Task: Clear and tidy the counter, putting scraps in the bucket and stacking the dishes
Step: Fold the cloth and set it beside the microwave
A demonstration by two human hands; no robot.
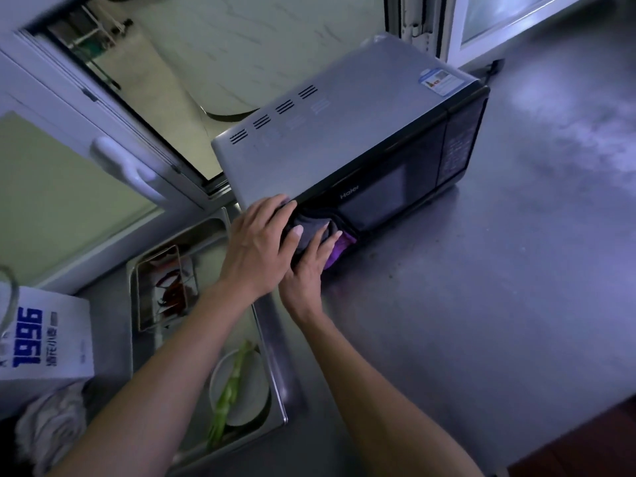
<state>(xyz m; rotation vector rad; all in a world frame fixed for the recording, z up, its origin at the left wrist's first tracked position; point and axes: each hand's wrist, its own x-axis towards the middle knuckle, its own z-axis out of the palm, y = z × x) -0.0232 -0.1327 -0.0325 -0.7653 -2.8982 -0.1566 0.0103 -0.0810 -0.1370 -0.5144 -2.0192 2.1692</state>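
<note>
**Tabletop Clearing: Cloth Handled at the Microwave Corner**

The task is judged to be well advanced on the right-hand side. The steel tabletop (481,304) beyond both hands is shown bare of dishes, with only faint smears and specks visible near the microwave (344,149). No bucket is seen, so the disposal of scraps cannot be confirmed.

Work is judged to remain on the left. A sink (275,356) is located just to the left of and below the forearms. A white plate (247,397) with green vegetable stalks (230,383) laid across it is held in the sink, and a rectangular tray (161,287) containing red scraps is located further from the viewer, to the left of the left hand. These dishes are not yet stacked, and the scraps are not yet removed.

A cloth (340,249), grey and purple, is bunched against the lower front corner of the microwave, directly under the fingertips. The left hand (261,246) is curled over the corner of the microwave, with the thumb pressed on the cloth. The right hand (306,266) is placed just below and partly beneath the left hand, and the cloth is grasped by its curled fingers.

A printed white box (44,342) and a crumpled pale towel (51,425) are located well to the left of both arms.
</note>
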